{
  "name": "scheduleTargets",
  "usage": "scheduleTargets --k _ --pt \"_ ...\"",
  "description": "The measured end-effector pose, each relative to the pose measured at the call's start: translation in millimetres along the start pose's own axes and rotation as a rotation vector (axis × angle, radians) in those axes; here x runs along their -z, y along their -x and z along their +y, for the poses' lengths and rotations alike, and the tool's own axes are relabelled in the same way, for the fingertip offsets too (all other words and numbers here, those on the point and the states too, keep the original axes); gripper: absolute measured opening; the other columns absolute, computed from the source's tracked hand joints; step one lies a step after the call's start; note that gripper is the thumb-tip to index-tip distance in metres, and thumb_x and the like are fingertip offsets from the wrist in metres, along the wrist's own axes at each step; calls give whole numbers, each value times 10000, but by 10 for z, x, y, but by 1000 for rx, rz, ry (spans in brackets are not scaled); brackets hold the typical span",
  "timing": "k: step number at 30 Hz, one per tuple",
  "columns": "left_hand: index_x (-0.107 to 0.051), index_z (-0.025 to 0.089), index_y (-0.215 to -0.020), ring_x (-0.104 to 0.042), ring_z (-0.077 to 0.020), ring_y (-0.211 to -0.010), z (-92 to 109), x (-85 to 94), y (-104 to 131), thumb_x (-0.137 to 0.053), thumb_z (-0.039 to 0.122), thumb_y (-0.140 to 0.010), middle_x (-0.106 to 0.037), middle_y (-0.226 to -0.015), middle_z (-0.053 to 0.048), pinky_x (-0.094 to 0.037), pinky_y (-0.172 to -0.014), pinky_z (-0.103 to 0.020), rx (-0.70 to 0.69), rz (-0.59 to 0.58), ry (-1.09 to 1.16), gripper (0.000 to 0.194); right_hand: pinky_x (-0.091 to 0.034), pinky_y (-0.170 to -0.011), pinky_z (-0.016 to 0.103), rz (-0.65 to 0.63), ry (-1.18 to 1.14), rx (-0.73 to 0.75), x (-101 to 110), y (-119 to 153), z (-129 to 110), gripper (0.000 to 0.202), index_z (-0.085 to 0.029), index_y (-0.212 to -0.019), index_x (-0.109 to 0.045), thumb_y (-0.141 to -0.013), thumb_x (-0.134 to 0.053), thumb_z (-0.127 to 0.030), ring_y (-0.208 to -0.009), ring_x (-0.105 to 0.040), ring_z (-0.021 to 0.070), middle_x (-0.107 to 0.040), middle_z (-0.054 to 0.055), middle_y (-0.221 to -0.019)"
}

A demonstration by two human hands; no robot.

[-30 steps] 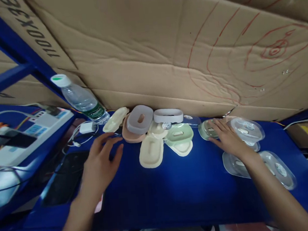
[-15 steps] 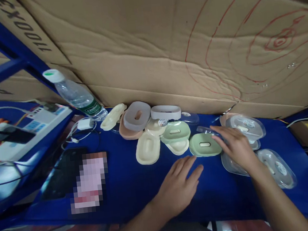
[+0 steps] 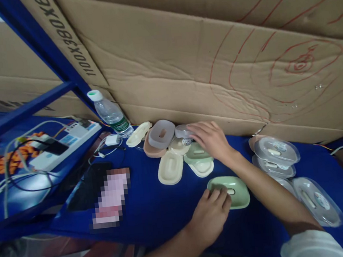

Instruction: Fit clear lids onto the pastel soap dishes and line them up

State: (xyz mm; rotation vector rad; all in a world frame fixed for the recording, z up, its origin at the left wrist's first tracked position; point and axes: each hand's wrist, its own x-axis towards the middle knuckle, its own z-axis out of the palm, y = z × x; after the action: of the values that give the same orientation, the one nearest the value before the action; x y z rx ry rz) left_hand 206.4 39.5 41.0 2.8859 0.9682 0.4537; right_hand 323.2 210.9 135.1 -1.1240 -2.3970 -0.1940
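Note:
My left hand (image 3: 211, 214) has its fingers bent over the left side of a green soap dish (image 3: 241, 192), which has a pale oval piece in its middle. Farther back, my right hand (image 3: 212, 142) reaches over the pile with fingers stretched out, their tips at a grey dish part (image 3: 182, 131); its thumb is hidden. Below that hand lies another green soap dish (image 3: 196, 153), partly covered by the wrist, over a cream dish (image 3: 202, 169). Beside them are a cream tray (image 3: 170, 168) and a grey slotted tray (image 3: 162, 134) on a peach one (image 3: 152, 149).
Lidded grey dishes (image 3: 276, 150) are stacked at the right, with another (image 3: 318, 201) nearer. A water bottle (image 3: 113, 116), white charger (image 3: 112, 140), phone (image 3: 113, 198) and power strip (image 3: 69, 145) stand at the left. A cardboard wall (image 3: 158, 64) closes the back.
The green soap dish has come nearer to me, and my left hand is now on it. My right hand has moved left, from beside the clear lids to the back pile. The view has shifted.

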Motion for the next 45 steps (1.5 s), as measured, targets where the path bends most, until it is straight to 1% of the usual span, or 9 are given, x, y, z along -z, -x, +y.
scheduleTargets --k 5,10,13,18,22,26,31,39,45 --pt "-667 202 -1328 -654 -234 -1204 -52 149 146 -584 344 -1072 -709 -1391 -87 -512 -956 -383 88 104 153 305 -499 -1125 439 24 -145 -15 236 261 -75 345 -254 -1414 -663 -1104 -529 -324 -1346 -641 250 -699 77 -1445" --pt "-674 231 -1324 -674 -249 -1138 -205 200 300 -600 294 -1054 -776 -1268 -73 -570 -934 -402 198 233 345 288 -556 -1070 478 121 -185 -152 717 1355 -331 487 -365 -1462 -635 -1006 -648 -195 -1231 -708 277 -742 43 -1352" --pt "-706 238 -1248 -682 -261 -1088 -246 186 322 -606 261 -1038 -794 -1209 -74 -586 -900 -416 241 265 375 234 -605 -889 453 349 -65 -288 562 2092 -626 576 -394 -1423 -678 -930 -684 -95 -936 -759 263 -783 23 -1005" --pt "-655 215 -1318 -695 -231 -1048 -305 325 273 -559 278 -1073 -803 -1196 -68 -599 -903 -373 235 358 439 271 -605 -833 496 165 23 -383 9 2681 -981 463 -350 -1461 -650 -1004 -630 -281 -1051 -768 338 -788 74 -1221" --pt "-638 215 -1336 -703 -211 -1053 -785 695 277 -592 227 -1067 -804 -1209 -60 -556 -1006 -372 227 507 186 273 -601 -903 529 -44 50 -208 -43 2614 -934 486 -295 -1493 -619 -1027 -619 -434 -1228 -721 371 -709 87 -1428" --pt "-706 215 -1228 -684 -274 -1043 -1679 1044 369 -627 345 -1045 -789 -1122 -90 -560 -946 -419 542 659 -122 238 -581 -982 468 -114 -29 -105 56 2469 -835 357 -283 -1390 -689 -1057 -561 -266 -1263 -708 300 -712 59 -1432" --pt "-731 176 -1253 -689 -333 -1072 -2479 1118 423 -504 541 -1053 -773 -1108 -143 -540 -917 -426 805 494 -200 475 -555 -962 367 -46 -184 -140 151 2370 -847 329 -248 -1282 -722 -1062 -508 -131 -1116 -737 217 -793 38 -1191" --pt "-699 155 -1327 -676 -372 -1162 -2720 1036 241 -475 488 -1053 -752 -1206 -187 -524 -867 -411 796 288 -282 486 -542 -1001 428 153 -121 -382 237 1877 -294 224 -249 -1258 -708 -1048 -634 -235 -1123 -705 253 -778 59 -1196" --pt "-653 202 -1386 -675 -360 -1204 -2700 985 509 -506 466 -1046 -710 -1316 -152 -558 -916 -428 742 295 -184 455 -567 -973 444 250 -105 -543 95 1308 -33 251 -231 -1215 -734 -1088 -560 -360 -1084 -714 278 -782 87 -1163"
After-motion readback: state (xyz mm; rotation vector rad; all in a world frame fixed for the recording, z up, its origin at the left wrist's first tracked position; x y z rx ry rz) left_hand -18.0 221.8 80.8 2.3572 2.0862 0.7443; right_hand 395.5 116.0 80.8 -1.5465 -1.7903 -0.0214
